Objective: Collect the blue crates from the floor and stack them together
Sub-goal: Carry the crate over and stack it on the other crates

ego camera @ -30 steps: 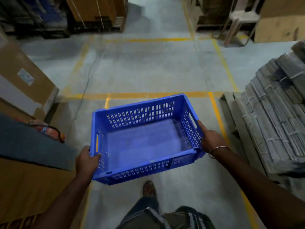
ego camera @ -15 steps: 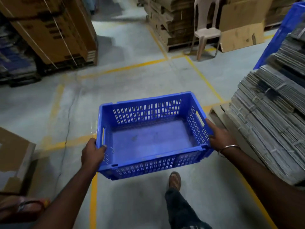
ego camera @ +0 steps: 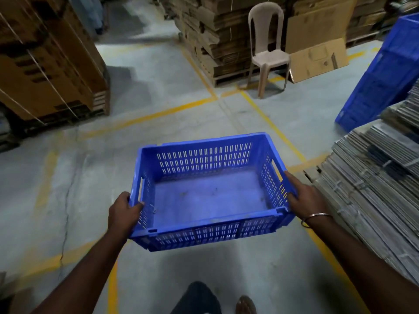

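I carry an empty blue slotted crate in front of me, above the concrete floor. My left hand grips its left rim near the handle slot, thumb over the edge. My right hand grips the right rim, a metal bangle on that wrist. A tall stack of blue crates stands on the floor at the right, partly cut off by the frame edge and by bundles in front of it.
Bundled flat cardboard sheets are piled close on my right. A plastic chair stands ahead beside palletised cardboard. Strapped cartons fill the left. Yellow floor lines cross the open concrete between them.
The view has swung up and to the right as I walk with the crate. The chair and the blue crate stack have come closer. Both hands keep the same grip.
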The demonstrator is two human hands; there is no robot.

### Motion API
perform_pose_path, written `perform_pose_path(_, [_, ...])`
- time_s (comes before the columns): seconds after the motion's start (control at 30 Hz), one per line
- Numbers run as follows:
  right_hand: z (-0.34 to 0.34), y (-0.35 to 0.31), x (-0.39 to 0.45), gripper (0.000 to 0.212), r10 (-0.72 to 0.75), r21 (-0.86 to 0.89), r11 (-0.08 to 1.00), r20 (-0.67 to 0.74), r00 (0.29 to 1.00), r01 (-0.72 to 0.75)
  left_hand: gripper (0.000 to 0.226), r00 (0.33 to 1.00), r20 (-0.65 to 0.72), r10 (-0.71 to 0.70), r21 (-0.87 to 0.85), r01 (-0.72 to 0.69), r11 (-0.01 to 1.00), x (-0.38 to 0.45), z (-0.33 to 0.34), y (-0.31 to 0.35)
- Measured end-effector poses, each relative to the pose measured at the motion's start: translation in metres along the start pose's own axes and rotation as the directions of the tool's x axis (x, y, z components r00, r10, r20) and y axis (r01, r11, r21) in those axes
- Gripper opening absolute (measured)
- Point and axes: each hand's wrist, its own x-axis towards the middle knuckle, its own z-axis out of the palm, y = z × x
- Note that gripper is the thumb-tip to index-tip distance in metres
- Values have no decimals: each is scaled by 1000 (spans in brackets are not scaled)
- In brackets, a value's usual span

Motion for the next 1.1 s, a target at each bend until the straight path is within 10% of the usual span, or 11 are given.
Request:
perform_pose_path(0.6, [38, -65, 327, 69, 331, 11, 943, -112, 937, -332, 19, 933, 213, 289, 43, -305, 951, 450, 85, 208])
perform_pose_path(1.1, [-8, 50, 590, 76, 563, 144, 826, -164, 810, -545, 19, 844, 340, 414, 32, -451, 892, 656, 275, 485])
